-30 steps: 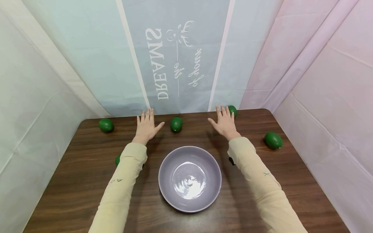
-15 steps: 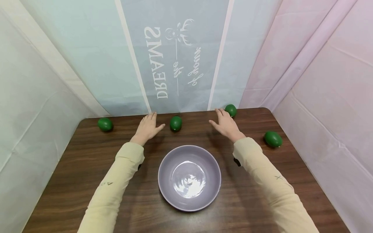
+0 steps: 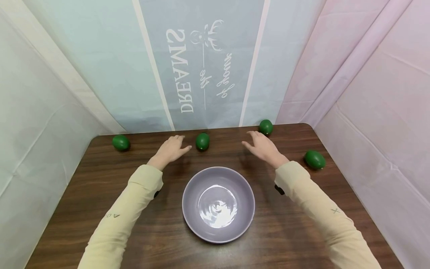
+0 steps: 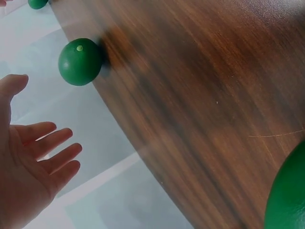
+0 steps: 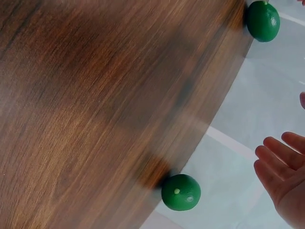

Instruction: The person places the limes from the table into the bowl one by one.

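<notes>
Above the far part of the table my left hand [image 3: 170, 150] hovers with its fingers loosely bent and its thumb apart, holding nothing. Just right of its thumb is a green lime [image 3: 202, 142]. My right hand [image 3: 263, 147] is also in the air, relaxed and holding nothing. A second lime [image 3: 265, 127] lies just beyond it at the back edge. Between the forearms stands a round mauve bowl [image 3: 218, 205] with nothing in it. The left wrist view shows the left palm [image 4: 28, 167] and, at lower right, part of a big-looking lime [image 4: 290, 195], which the left arm hides from the head view.
Another lime [image 3: 121, 142] lies at the back left corner of the dark wooden table [image 3: 255, 246], and one more lime [image 3: 314, 160] near the right edge. Pale cloth [image 3: 215, 74] hangs behind the table and on both sides.
Both hands have drawn back slightly, and their fingers have gone from spread and straight to loosely bent. The forearms have swung outward. The limes and bowl have stayed put.
</notes>
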Action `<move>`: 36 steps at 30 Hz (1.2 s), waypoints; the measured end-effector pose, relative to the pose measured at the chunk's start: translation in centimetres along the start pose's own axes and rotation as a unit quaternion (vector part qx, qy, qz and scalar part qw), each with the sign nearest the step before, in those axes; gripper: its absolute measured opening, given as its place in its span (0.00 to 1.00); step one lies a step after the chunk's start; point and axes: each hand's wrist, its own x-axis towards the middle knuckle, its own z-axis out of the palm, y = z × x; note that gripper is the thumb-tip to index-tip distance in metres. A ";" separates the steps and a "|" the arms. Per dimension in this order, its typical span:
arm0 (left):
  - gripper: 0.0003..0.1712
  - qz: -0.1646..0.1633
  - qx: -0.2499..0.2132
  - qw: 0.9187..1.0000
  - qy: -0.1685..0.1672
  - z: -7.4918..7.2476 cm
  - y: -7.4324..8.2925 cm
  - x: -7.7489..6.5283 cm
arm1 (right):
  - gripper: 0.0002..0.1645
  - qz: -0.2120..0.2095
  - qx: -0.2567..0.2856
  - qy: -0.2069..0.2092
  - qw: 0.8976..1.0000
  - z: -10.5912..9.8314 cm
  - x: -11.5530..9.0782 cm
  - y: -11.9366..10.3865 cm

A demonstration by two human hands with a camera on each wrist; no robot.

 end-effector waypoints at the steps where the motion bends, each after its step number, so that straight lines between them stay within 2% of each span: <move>1: 0.38 0.002 -0.001 1.000 -0.001 -0.1 0.1 -0.1 | 0.35 -0.002 0.001 0.001 1.000 0.0 -0.1 -0.1; 22: 0.31 0.056 0.019 0.998 -0.006 -0.7 0.0 -2.0 | 0.25 -0.071 0.012 0.024 0.997 -0.4 -2.6 -2.0; 30: 0.30 0.074 0.031 0.997 -0.011 -0.3 -0.1 -3.1 | 0.24 -0.114 0.002 0.045 0.993 -0.1 -3.4 -2.3; 36: 0.28 0.088 0.037 0.995 -0.019 0.0 -0.5 -3.9 | 0.24 -0.126 0.004 0.043 0.991 0.2 -4.4 -2.6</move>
